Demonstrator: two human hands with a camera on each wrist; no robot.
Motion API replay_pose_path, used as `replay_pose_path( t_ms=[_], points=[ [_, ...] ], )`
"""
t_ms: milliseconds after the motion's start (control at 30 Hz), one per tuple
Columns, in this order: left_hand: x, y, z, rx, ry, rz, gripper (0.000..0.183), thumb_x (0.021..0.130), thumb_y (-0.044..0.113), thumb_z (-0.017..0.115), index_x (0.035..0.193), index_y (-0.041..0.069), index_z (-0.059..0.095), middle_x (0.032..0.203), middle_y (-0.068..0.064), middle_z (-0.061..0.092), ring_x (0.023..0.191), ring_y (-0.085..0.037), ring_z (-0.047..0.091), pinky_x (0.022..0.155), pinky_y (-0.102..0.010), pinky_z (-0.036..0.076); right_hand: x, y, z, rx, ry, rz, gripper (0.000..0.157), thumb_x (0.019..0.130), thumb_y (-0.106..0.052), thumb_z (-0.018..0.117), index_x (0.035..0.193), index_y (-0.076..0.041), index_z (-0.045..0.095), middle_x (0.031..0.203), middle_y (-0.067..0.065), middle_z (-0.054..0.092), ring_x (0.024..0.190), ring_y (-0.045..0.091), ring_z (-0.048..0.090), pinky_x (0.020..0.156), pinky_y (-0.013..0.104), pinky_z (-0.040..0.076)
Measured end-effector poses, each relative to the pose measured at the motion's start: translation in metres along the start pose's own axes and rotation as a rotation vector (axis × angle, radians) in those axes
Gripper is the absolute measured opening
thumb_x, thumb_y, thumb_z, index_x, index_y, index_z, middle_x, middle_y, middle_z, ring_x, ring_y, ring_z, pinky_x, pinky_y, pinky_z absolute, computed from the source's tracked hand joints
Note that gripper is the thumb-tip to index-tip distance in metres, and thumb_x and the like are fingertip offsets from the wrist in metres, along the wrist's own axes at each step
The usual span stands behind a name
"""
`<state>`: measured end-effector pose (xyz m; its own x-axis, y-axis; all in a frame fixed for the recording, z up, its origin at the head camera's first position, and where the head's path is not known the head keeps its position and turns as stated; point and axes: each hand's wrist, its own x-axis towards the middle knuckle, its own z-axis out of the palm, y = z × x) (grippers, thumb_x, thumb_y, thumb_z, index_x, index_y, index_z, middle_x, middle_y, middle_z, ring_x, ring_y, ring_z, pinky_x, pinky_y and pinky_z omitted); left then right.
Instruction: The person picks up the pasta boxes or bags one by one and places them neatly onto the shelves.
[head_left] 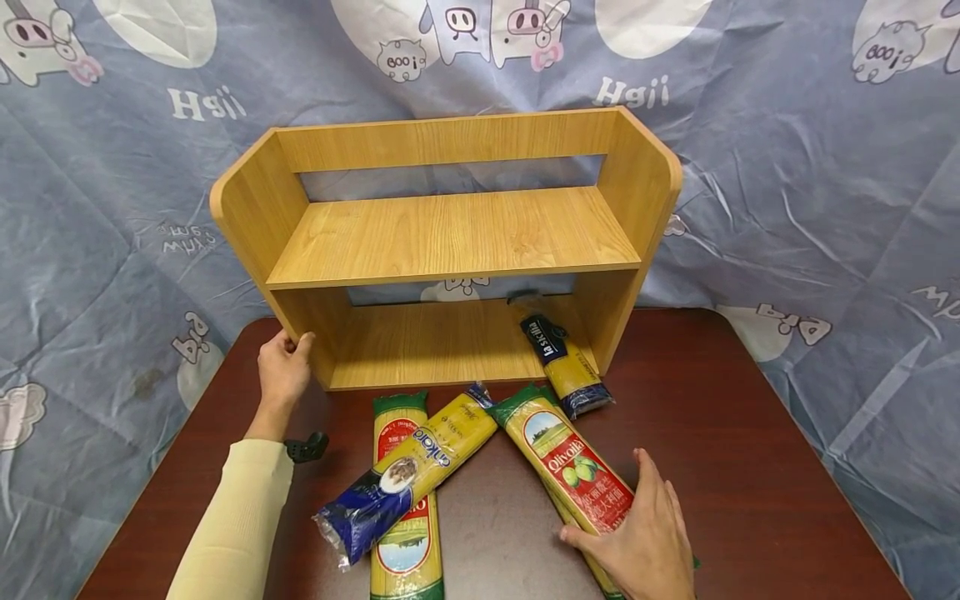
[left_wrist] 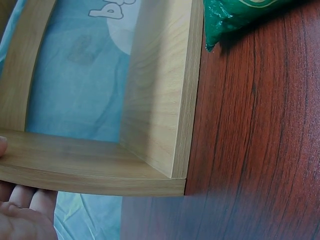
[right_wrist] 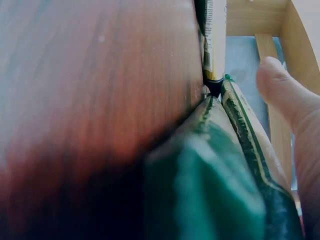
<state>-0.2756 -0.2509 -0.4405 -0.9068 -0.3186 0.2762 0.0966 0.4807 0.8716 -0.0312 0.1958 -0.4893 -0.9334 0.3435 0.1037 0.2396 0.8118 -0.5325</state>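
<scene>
The left hand [head_left: 285, 367] grips the left side panel of a two-tier wooden shelf [head_left: 450, 237]; in the left wrist view its thumb and fingers lie on opposite faces of that panel [left_wrist: 90, 186]. The right hand [head_left: 645, 542], fingers extended and thumb spread, is over the lower end of a red-labelled Olivoila pasta pack [head_left: 566, 462]. That pack overlaps another pasta pack [head_left: 566, 512]. In the right wrist view, two green-ended packs [right_wrist: 210, 185] lie close together beside the thumb [right_wrist: 280, 82].
A blue-ended Ankara pasta pack [head_left: 450, 433] lies diagonally across another Olivoila pack [head_left: 408, 546]. A La Sicilia spaghetti pack [head_left: 566, 358] leans out over the lower shelf's front edge at the right. Everything stands on a dark red-brown table [head_left: 750, 467] before a patterned cloth [head_left: 810, 208].
</scene>
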Motion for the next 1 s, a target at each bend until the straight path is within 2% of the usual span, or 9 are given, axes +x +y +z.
replay_pose_path(
  t_ms=[100,300,400,567,800,1000],
  points=[
    [0.0002,-0.0007,0.0004,0.011,0.003,0.003,0.030,0.103,0.019,0.060,0.117,-0.006,0.070,0.105,-0.025,0.073,0.096,-0.034,0.069,0.062,-0.012,0.046,0.0013,0.0022,0.0005,-0.013,-0.014,-0.005,0.151,0.041,-0.077,0.090,0.154,-0.001,0.026,0.145,0.029,0.044,0.128,0.046,0.045,0.110,0.063,0.030],
    [-0.0003,-0.0010,0.0002,0.010,0.022,0.000,0.030,0.103,0.019,0.061,0.116,-0.006,0.070,0.104,-0.024,0.073,0.096,-0.032,0.069,0.063,-0.012,0.046,0.0081,-0.0002,0.0003,-0.090,-0.189,0.075,0.152,0.044,-0.084,0.082,0.155,0.000,0.022,0.144,0.030,0.047,0.114,0.045,0.055,0.095,0.068,0.042],
    [-0.0004,-0.0008,0.0007,0.013,0.026,-0.001,0.030,0.102,0.019,0.061,0.116,-0.005,0.071,0.103,-0.024,0.073,0.095,-0.033,0.069,0.063,-0.012,0.046,0.0089,0.0000,0.0003,-0.124,-0.225,0.082,0.150,0.045,-0.083,0.083,0.153,0.003,0.024,0.134,0.031,0.054,0.105,0.043,0.058,0.088,0.066,0.046],
    [0.0004,-0.0007,0.0015,0.002,0.024,0.006,0.029,0.102,0.018,0.061,0.116,-0.006,0.070,0.103,-0.025,0.073,0.095,-0.035,0.070,0.062,-0.011,0.046,0.0067,0.0011,0.0024,-0.145,-0.186,0.061,0.141,0.046,-0.079,0.086,0.147,0.006,0.036,0.119,0.028,0.060,0.100,0.037,0.056,0.081,0.064,0.050],
    [0.0003,-0.0020,0.0008,0.008,0.032,0.014,0.028,0.102,0.017,0.061,0.116,-0.006,0.071,0.102,-0.024,0.073,0.093,-0.032,0.069,0.063,-0.012,0.047,0.0050,0.0016,0.0034,-0.125,-0.140,0.037,0.124,0.052,-0.072,0.088,0.140,0.006,0.049,0.116,0.024,0.061,0.096,0.033,0.054,0.074,0.059,0.051],
    [0.0033,-0.0039,0.0043,0.007,0.032,0.021,0.028,0.102,0.018,0.061,0.116,-0.004,0.071,0.103,-0.023,0.074,0.093,-0.032,0.070,0.063,-0.011,0.046,0.0026,0.0024,0.0019,-0.079,-0.060,0.018,0.111,0.057,-0.064,0.091,0.137,0.004,0.054,0.114,0.024,0.063,0.094,0.034,0.056,0.070,0.056,0.051]
  ],
)
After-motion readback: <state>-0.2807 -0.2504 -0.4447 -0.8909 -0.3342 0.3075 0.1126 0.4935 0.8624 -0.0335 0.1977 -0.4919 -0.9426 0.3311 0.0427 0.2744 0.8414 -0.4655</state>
